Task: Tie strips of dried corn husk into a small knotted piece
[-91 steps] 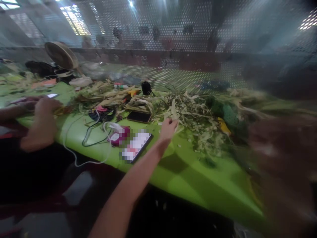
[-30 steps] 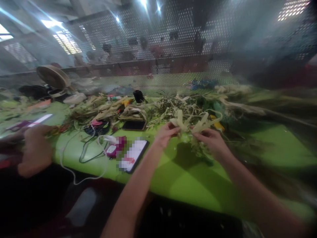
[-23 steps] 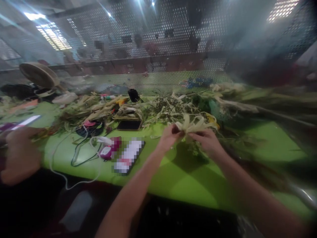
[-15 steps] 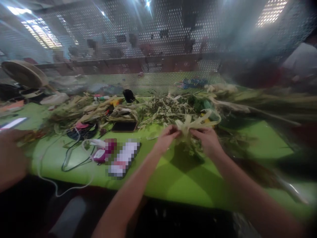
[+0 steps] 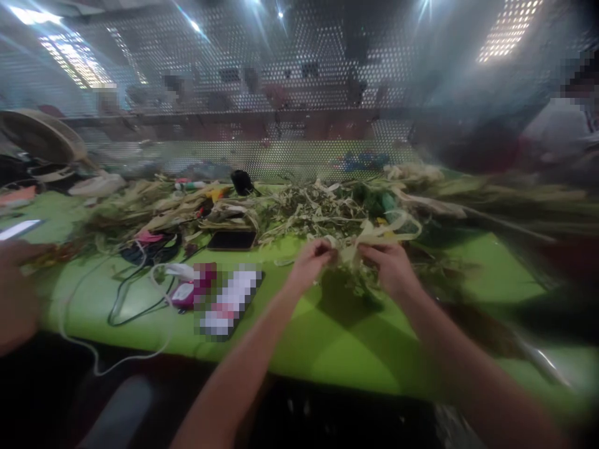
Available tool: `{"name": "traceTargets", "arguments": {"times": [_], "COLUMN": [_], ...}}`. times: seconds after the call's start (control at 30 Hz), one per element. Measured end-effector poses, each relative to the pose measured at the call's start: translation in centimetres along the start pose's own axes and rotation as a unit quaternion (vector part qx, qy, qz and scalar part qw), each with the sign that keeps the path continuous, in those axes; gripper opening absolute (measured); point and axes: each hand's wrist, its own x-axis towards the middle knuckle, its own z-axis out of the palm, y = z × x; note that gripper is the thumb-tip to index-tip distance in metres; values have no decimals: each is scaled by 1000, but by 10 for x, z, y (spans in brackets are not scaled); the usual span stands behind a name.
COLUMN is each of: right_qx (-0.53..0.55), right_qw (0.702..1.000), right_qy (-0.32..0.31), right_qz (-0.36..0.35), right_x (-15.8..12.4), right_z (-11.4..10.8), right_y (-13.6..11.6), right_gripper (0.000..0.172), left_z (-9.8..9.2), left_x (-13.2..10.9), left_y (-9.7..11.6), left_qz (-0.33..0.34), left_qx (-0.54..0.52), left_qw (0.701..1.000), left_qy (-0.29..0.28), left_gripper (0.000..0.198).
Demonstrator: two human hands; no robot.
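My left hand point(image 5: 311, 260) and my right hand point(image 5: 390, 265) are raised just above a bright green table point(image 5: 355, 349), close together. Both pinch a bundle of pale leaf strips point(image 5: 374, 234) whose loops curl up and to the right between them. Green stems hang down from the bundle under my hands. Behind it lies a wide heap of cut leaves and stems point(image 5: 309, 209).
Left of my hands are a lit phone point(image 5: 229, 302), a dark phone point(image 5: 233, 240), a pink device point(image 5: 189, 290) and cables point(image 5: 126, 299). Another person's hand point(image 5: 16, 293) is at the far left. A perforated screen point(image 5: 290, 93) backs the table.
Three seconds ago only my left hand reached into the leaf heap. Since then my right hand has joined it on the leaf strips, and both stay pinched there with small finger shifts.
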Motion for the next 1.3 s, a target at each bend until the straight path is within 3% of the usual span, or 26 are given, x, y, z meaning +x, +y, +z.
{"name": "traceTargets", "arguments": {"times": [0.1, 0.17, 0.23, 0.33, 0.4, 0.57, 0.67, 0.77, 0.93, 1.07, 1.2, 1.3], "right_qx": [22, 25, 22, 17, 22, 17, -8, -32, -103, -124, -114, -79], "right_qw": [1000, 999, 999, 1000, 1000, 999, 1000, 998, 993, 989, 990, 995], "right_qy": [13, 16, 12, 1, -1, 23, -16, -46, -5, 11, 22, -10], "right_qz": [-18, -22, -20, -15, -18, -26, -6, -14, -61, -82, -84, -64], "right_x": [5, 6, 5, 4, 4, 3, 0, -3, 0, 1, -1, -3], "right_z": [-4, -5, -4, -3, -2, -4, 0, 5, 5, 4, 7, 9], "right_y": [-3, -4, -4, -3, -3, -2, 0, 3, 7, 6, 3, 3], "right_gripper": [23, 23, 23, 24, 24, 24, 26, 32, 37, 33, 35, 40], "left_z": [-11, -14, -10, 3, 11, 14, 15, 21, 33, 38, 37, 37], "left_x": [-1, -5, -10, -14, -12, -6, -6, -10, -22, -24, -20, -19], "left_y": [5, 14, 22, 27, 23, 13, 12, 15, 25, 23, 16, 12], "left_qz": [3, 65, 117, 127, 106, 25, 14, 11, -2, 35, 62, 68], "left_qx": [112, 204, 224, 187, 156, 67, 33, 29, 34, 7, 35, 42], "left_qw": [990, 961, 947, 973, 982, 996, 996, 998, 999, 997, 997, 997], "left_qy": [82, 173, 197, 47, -7, 45, 77, 55, 7, -64, -18, 3], "left_gripper": [17, 30, 30, 20, 13, 20, 20, 14, 24, 23, 20, 19]}}
